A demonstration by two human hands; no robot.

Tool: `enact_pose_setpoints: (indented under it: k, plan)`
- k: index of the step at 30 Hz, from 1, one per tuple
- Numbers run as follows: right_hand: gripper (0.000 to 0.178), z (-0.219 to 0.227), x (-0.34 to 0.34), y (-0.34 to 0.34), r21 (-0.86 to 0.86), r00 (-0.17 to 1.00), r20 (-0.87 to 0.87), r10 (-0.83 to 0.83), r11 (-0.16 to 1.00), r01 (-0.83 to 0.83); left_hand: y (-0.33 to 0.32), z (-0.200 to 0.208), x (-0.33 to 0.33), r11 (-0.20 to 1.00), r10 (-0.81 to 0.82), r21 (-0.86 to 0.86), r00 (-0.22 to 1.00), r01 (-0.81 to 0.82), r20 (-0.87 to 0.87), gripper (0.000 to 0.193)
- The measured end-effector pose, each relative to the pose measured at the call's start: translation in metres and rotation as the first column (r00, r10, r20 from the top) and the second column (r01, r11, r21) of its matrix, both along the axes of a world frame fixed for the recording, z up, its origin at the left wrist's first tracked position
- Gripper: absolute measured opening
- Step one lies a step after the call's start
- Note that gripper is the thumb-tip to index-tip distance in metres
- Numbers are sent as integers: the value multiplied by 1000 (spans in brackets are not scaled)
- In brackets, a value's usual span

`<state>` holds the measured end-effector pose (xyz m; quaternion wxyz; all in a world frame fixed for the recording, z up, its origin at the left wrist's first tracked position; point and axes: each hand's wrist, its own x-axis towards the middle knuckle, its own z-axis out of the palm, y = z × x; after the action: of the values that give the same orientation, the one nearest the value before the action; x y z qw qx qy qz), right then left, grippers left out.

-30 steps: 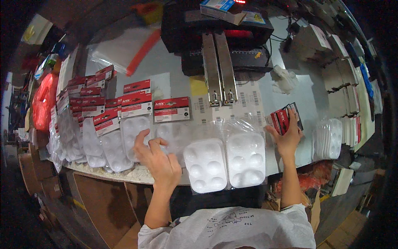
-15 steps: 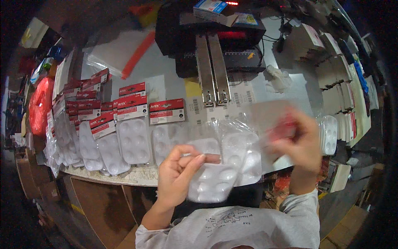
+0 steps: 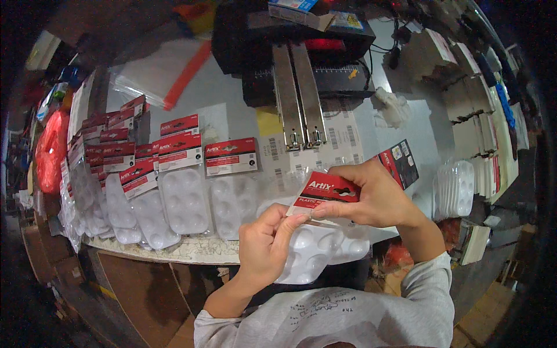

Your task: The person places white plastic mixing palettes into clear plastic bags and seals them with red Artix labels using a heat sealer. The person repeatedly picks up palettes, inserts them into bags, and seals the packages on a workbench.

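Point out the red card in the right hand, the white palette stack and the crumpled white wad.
Red card (image 3: 326, 188): head view, red front.
White palette stack (image 3: 462, 187): head view, rightmost palette.
Crumpled white wad (image 3: 392, 109): head view, its middle.

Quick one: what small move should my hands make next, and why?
Perhaps ease the red card toward the white palette nearest you: the right hand grips it, the left hand pinches at its lower edge, and packs leftward carry cards above their palettes.
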<state>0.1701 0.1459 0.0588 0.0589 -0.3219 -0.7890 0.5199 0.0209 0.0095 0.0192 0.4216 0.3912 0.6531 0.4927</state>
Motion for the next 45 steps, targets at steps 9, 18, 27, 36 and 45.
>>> enact_pose_setpoints:
  k: [9, 18, 27, 36, 45]
  plan:
    - [39, -5, 16, 15, 183, 990, -25, -138, 973, 140, -1, -4, 0, 983, 180, 34, 983, -181, 24, 23]
    - [20, -32, 31, -1, -598, 967, 79, -244, 764, 242, -4, -30, -2, 970, 243, -10, 966, -244, 86, 32]
    - [14, -60, -1, 24, -691, 824, -39, -565, 611, 386, 54, -44, -21, 977, 165, -70, 923, -201, -348, 32]
    - [18, -69, 11, 28, -419, 823, -131, -553, 783, 459, 53, -62, -29, 964, 177, -120, 908, -238, -379, 32]
    - [101, -120, 101, -2, 697, 639, 317, -701, 629, 344, -14, -14, -97, 904, 146, 94, 96, -418, -985, 25]
